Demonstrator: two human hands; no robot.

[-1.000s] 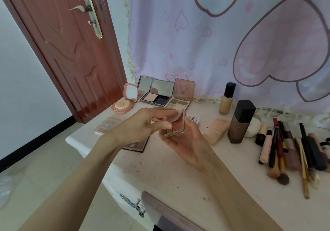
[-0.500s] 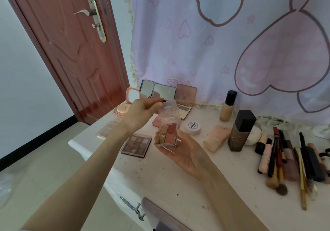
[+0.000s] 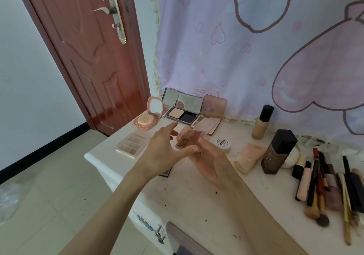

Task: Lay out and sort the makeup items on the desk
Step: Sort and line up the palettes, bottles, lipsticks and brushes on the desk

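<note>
Pink-brown palette (image 3: 189,139) — atop right hand (image 3: 211,162) (fingertips)

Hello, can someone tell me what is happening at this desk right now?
A person is sorting makeup on a white desk. The right hand holds a small open eyeshadow palette above the desk, and the left hand touches its near edge with the thumb, fingers spread. Open compacts stand at the back, bottles in the middle, and brushes and pencils lie together on the right.
</note>
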